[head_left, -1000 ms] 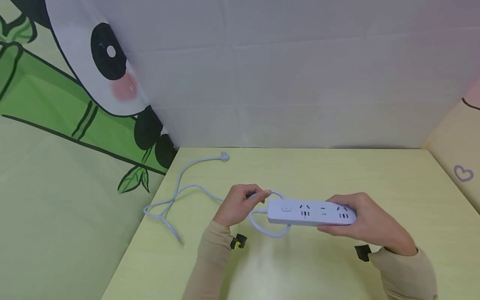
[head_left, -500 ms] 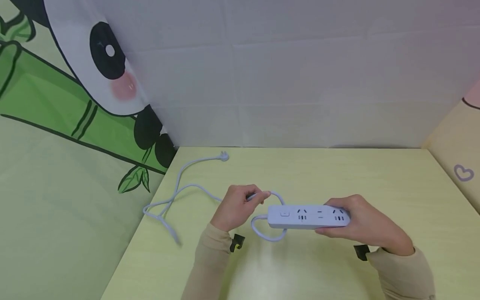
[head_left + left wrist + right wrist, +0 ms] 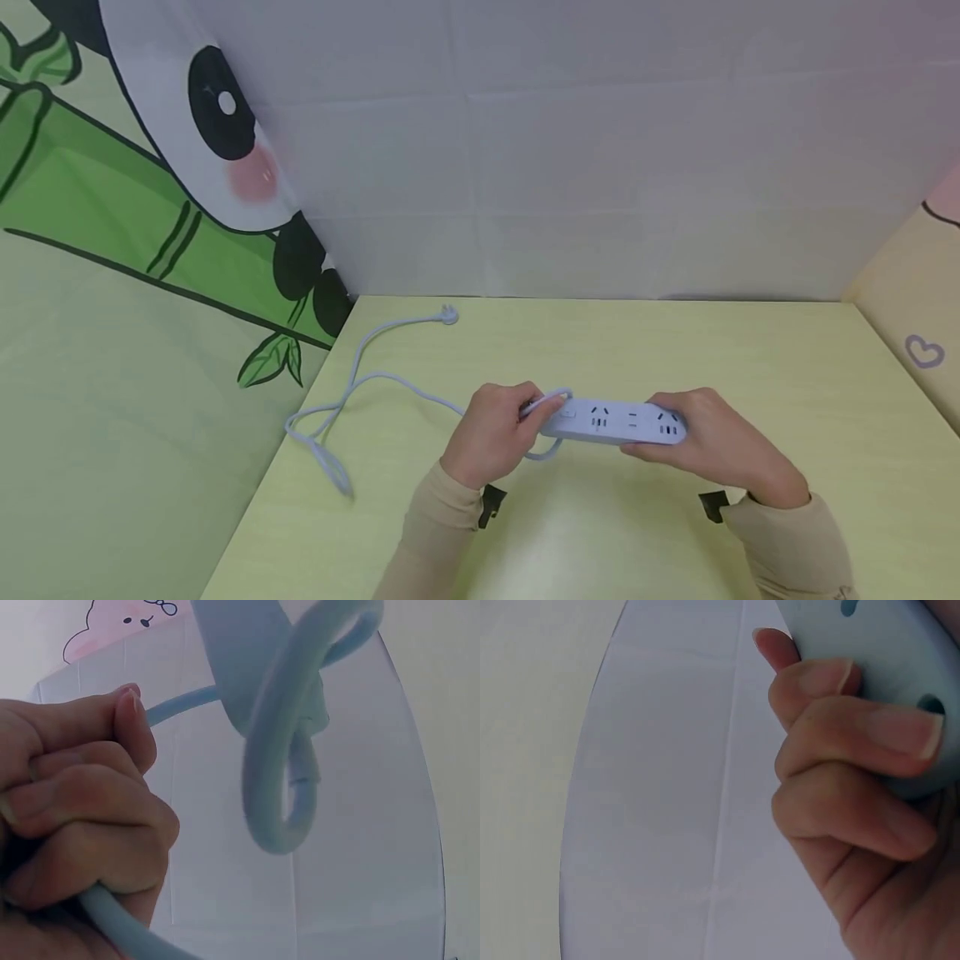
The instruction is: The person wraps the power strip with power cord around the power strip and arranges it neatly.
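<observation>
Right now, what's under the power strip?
Right hand fingers curl under the power strip, by two holes; a cord loop crosses its other end. Underside behind the fingers: hidden. Tabletop directly beneath, head view: covered.

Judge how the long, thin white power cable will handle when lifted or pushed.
The cable is probably floppy, lying in loose bends across the pale yellow table. It may spring back: it loops smoothly by the left hand. Its bulkier white pronged plug may swing when lifted.

Head view bright; soft shadows on table (image 3: 675, 346); wrist views dimmer
</observation>
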Demonstrator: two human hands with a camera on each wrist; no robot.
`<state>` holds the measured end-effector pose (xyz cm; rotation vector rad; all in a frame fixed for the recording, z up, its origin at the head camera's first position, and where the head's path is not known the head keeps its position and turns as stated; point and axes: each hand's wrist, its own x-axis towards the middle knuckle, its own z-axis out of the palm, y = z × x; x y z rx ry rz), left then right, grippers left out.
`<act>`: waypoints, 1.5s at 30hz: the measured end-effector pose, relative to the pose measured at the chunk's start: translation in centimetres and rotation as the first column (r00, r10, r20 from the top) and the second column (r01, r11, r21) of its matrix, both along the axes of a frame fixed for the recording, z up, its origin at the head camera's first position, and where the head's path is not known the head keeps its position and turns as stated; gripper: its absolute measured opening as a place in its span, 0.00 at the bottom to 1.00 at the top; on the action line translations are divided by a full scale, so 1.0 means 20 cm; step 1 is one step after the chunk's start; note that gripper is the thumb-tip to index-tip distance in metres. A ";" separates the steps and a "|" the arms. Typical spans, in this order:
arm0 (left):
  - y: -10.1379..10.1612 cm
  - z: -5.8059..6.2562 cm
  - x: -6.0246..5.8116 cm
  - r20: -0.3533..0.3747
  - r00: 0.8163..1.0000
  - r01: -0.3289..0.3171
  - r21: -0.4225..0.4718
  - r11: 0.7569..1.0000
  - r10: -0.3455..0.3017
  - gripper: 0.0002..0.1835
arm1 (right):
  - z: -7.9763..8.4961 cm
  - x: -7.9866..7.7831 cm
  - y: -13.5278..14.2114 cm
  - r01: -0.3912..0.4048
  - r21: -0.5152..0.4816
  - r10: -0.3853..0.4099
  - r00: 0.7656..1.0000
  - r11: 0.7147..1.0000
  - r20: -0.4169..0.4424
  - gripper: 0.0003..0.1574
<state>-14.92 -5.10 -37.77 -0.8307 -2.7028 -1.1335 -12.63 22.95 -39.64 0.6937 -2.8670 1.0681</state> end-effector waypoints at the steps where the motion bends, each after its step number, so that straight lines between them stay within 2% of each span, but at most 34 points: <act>1: 0.00 0.00 0.01 -0.007 1.000 0.003 0.001 1.000 -0.003 0.14 | 0.00 0.00 0.00 0.009 0.003 -0.009 1.000 1.000 -0.007 0.18; 9: 0.04 0.00 0.05 -0.084 0.995 0.056 0.053 0.997 -0.051 0.17 | -0.01 0.00 0.00 0.077 -0.018 -0.078 0.996 0.997 -0.033 0.20; 12: 0.05 0.00 0.06 -0.113 0.990 0.091 0.074 0.993 -0.083 0.17 | -0.01 -0.01 0.00 0.101 -0.042 -0.103 0.994 0.994 -0.046 0.20; 17: 0.06 0.00 0.07 -0.119 0.981 0.167 0.101 0.981 -0.155 0.14 | -0.01 -0.02 0.01 0.143 -0.109 -0.153 0.984 0.984 -0.090 0.21; 22: 0.06 0.01 0.07 -0.058 0.966 0.257 0.160 0.953 -0.251 0.15 | -0.01 -0.03 0.02 0.168 -0.195 -0.198 0.969 0.966 -0.147 0.27; 28: 0.03 0.03 0.06 0.052 0.941 0.316 0.229 0.921 -0.335 0.15 | 0.00 -0.02 0.02 0.224 -0.255 -0.280 0.937 0.941 -0.210 0.24; 33: 0.00 0.03 0.05 0.122 0.897 0.377 0.288 0.880 -0.424 0.15 | 0.02 0.01 0.03 0.260 -0.313 -0.333 0.919 0.914 -0.210 0.23; 37: 0.00 0.03 0.04 0.141 0.867 0.420 0.308 0.854 -0.477 0.15 | 0.03 0.02 0.03 0.265 -0.358 -0.361 0.903 0.895 -0.233 0.25; 41: -0.01 0.01 0.01 0.156 0.849 0.444 0.305 0.842 -0.504 0.16 | 0.03 0.02 0.05 0.278 -0.392 -0.388 0.891 0.877 -0.237 0.27; 45: -0.03 -0.01 -0.01 0.198 0.833 0.445 0.313 0.839 -0.516 0.16 | 0.03 0.02 0.06 0.274 -0.397 -0.381 0.898 0.876 -0.220 0.27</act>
